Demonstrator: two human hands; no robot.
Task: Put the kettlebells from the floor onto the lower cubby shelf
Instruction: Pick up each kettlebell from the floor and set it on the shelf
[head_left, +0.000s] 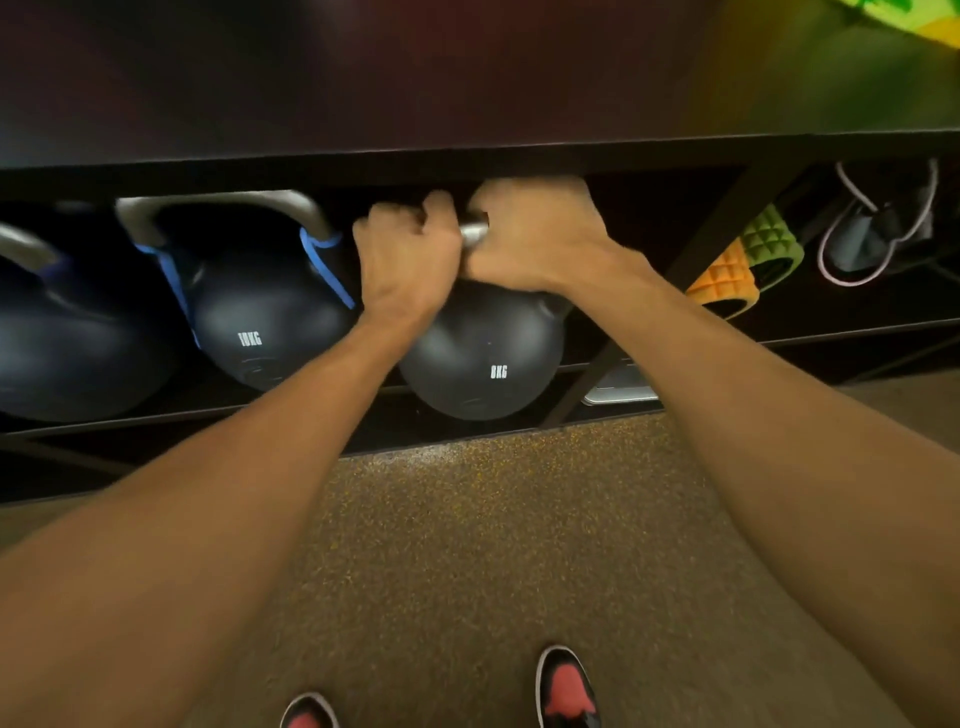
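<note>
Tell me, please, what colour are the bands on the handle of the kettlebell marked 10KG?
Blue bands on a silver-grey handle, best seen in the head view.

Both forearms are bare, with no sleeves, watch or rings showing on the left hand (408, 257) or right hand (535, 236). On the feet are black shoes with pinkish-red toe panels (567, 688) and pale edging.

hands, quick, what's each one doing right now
Left hand: closed on the handle of the 8KG kettlebell.
Right hand: closed on the same handle, beside the left.
</note>
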